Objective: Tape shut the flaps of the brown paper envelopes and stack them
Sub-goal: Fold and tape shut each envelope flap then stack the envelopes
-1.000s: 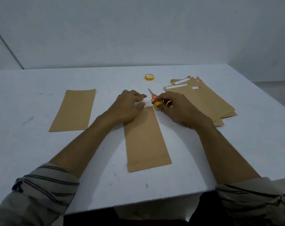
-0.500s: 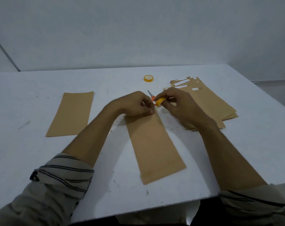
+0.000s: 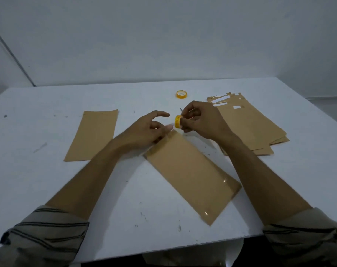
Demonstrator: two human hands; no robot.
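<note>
With the right hand [image 3: 200, 120] pinching the tape roll [image 3: 177, 121] over the far end of the envelope [image 3: 192, 174] in the middle of the tabletop [image 3: 28, 151], and the left hand [image 3: 146, 132] loosely spread beside it, the tape should be drawn taut and pressed flat across that end.

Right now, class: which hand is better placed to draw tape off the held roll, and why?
Left. The left hand is open and free beside the tape roll, which the right hand grips near the envelope.
</note>
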